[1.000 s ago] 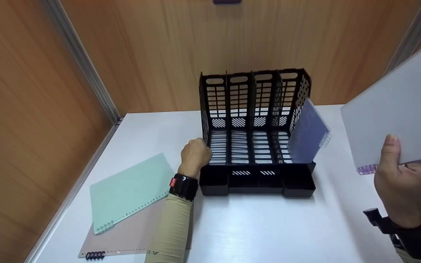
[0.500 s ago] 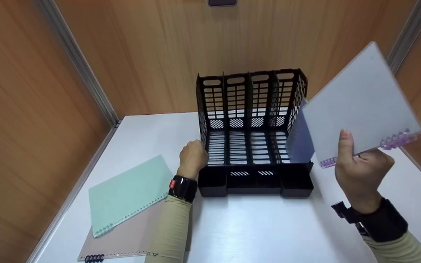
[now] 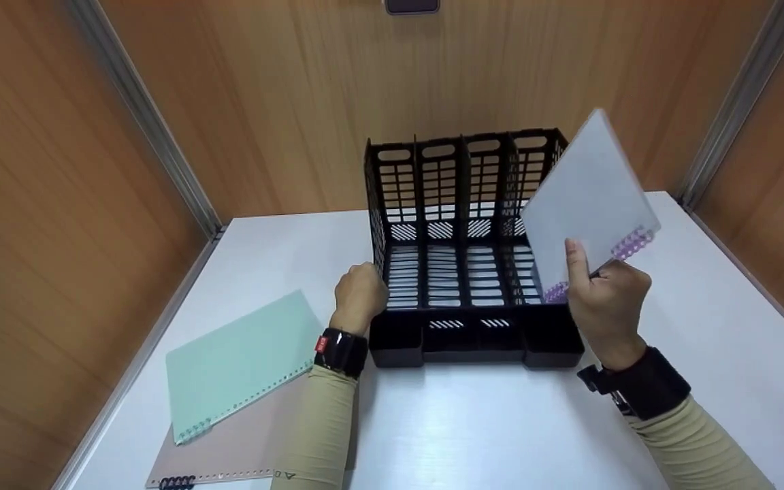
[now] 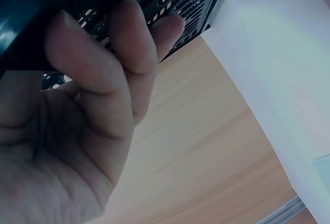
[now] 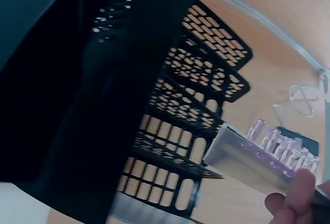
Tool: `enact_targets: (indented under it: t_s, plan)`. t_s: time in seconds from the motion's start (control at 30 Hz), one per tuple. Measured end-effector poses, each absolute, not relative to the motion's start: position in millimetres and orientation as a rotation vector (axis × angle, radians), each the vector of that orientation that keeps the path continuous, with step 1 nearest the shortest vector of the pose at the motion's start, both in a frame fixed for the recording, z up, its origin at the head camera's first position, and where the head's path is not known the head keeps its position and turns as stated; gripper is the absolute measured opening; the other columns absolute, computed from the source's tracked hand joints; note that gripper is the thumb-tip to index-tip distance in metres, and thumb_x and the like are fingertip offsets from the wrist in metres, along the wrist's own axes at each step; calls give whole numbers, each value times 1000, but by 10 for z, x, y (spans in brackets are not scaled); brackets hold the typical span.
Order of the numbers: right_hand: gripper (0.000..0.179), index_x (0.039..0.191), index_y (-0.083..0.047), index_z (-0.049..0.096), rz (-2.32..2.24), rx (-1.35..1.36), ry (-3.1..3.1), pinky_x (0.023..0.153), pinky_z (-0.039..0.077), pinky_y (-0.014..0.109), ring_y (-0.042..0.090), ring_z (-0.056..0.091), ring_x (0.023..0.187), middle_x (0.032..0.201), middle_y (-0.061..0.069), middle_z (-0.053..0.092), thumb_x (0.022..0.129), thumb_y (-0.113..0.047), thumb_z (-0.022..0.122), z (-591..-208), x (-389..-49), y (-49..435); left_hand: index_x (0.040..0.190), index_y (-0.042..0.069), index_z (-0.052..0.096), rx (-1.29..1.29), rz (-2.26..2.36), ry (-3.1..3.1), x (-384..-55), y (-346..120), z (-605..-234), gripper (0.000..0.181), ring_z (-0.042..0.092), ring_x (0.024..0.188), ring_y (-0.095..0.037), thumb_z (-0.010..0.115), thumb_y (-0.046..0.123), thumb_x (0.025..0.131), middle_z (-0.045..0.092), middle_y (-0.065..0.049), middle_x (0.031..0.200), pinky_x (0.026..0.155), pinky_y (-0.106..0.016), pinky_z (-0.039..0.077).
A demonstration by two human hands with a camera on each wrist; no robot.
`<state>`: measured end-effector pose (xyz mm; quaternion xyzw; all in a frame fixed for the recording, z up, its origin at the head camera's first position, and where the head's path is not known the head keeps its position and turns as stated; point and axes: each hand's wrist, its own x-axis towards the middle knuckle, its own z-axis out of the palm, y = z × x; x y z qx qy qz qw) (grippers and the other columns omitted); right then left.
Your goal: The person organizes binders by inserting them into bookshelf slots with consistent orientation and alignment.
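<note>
Between left hand point(image 3: 361, 292) and right hand point(image 3: 608, 299): black four-slot organizer point(image 3: 474, 340), its rightmost slot largely masked by the white notebook point(image 3: 586, 197) just ahead of the right hand, can't tell if inserted. Left fingers curl round the organizer's left wall; right thumb and fingers clamp the notebook's purple-ringed edge. Left of the left hand, green notebook point(image 3: 246, 361) hides part of a pinkish one point(image 3: 242, 442).

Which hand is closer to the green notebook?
Left. The left hand is just right of the green notebook, gripping the black rack; the right hand is farther off, at the rack's right end.
</note>
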<state>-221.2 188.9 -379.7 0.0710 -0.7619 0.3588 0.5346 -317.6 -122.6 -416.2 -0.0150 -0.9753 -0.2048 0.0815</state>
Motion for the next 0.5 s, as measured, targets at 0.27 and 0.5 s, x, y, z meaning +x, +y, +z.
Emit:
enact_targets:
  t_s: [0.27, 0.5]
  plan:
    - [32, 96, 21, 68, 762, 158, -1892, 44, 43, 27, 30, 61, 47, 77, 29, 72, 98, -11, 68, -4022, -2426, 1869, 85, 0, 73, -47, -620, -2904, -3179, -1235, -4160, 14, 72, 84, -36, 60, 0, 88, 74, -21, 96, 70, -49, 57]
    - [34, 81, 15, 64, 683, 148, -1961, 46, 48, 53, 36, 59, 49, 67, 26, 66, 98, -14, 70, -4220, -2569, 1849, 86, -1, 74, -59, -609, -2906, -3175, -1240, -4167, 15, 72, 83, -37, 59, 0, 88, 74, -22, 94, 69, -49, 58]
